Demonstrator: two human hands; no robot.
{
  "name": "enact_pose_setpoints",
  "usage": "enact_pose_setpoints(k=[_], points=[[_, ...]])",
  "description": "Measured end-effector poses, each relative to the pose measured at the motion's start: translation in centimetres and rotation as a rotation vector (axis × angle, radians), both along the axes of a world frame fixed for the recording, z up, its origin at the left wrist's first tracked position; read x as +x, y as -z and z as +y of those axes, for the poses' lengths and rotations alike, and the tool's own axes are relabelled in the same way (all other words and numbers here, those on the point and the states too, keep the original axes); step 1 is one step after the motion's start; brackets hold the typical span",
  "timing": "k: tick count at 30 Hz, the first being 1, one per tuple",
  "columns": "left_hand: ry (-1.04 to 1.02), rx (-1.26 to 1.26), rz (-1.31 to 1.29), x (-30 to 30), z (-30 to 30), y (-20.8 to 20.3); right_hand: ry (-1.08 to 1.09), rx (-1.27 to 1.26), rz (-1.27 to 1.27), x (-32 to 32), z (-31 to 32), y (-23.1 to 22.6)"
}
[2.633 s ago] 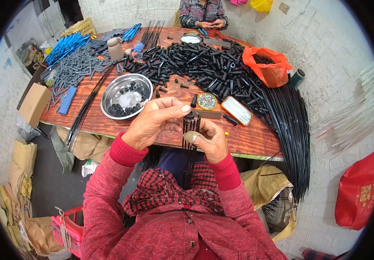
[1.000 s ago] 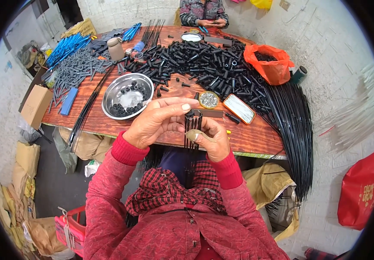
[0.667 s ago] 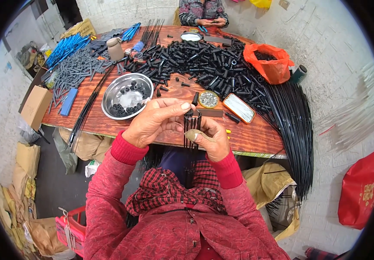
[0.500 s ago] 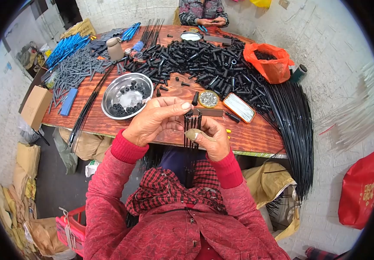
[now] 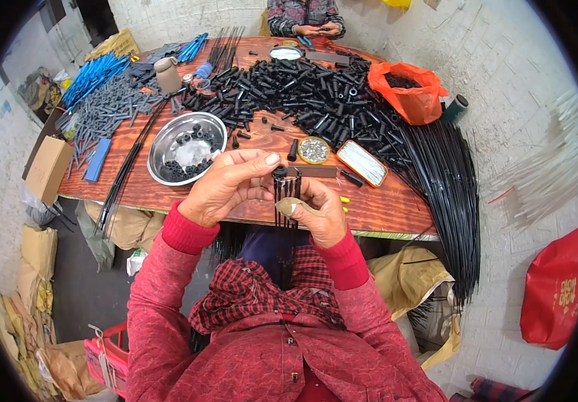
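Observation:
Above the near table edge, my right hand (image 5: 321, 213) is closed round a bundle of thin black rods (image 5: 285, 209) that look like umbrella ribs. A tan cover sits on its thumb. At the bundle's top, my left hand (image 5: 231, 181) pinches a small black plastic hub (image 5: 279, 172) between thumb and fingers, its fingertips partly hidden behind the rods. The rods hang down toward my lap. Just beyond stand a black tube (image 5: 293, 150) and a round tin of small metal bits (image 5: 314, 151). A steel bowl (image 5: 155, 166) with black rings lies left of my left hand.
Heaped black tubes (image 5: 289, 87) cover the far table. Right of them are an orange bag (image 5: 426, 107), a tin of pale pins (image 5: 363, 163) and long black rods (image 5: 446, 201). Grey parts (image 5: 111, 100) lie left, near a flask (image 5: 167, 76). Another person's hands (image 5: 319, 30) work opposite.
The view has shifted slightly, so the table sits a little further left. Both hands keep their hold, and the rods and hub stay between them with little visible change.

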State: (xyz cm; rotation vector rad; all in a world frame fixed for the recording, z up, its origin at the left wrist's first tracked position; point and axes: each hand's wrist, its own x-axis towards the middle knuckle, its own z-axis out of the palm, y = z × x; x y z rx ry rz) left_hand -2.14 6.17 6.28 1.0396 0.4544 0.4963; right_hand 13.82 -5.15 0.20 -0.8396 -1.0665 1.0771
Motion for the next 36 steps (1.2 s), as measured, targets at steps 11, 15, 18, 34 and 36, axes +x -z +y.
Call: enact_pose_setpoints(k=[11,15,18,34,36], points=[[-0.033,-0.051,-0.024,0.4,0.3,0.5,-0.026,0.01,0.004,0.0,0.0,-0.3],[-0.022,-0.048,-0.023,0.5,0.2,0.4,-0.012,0.003,0.001,0.0,-0.2,-0.4],[-0.019,-0.047,-0.021,0.5,0.3,0.5,-0.015,-0.003,-0.025,0.0,-0.1,-0.3],[0.066,0.015,-0.029,0.7,0.5,0.6,-0.027,-0.018,-0.012,-0.2,-0.1,-0.7],[0.067,0.019,-0.053,1.0,0.7,1.0,-0.018,-0.015,-0.008,-0.2,-0.1,-0.8]])
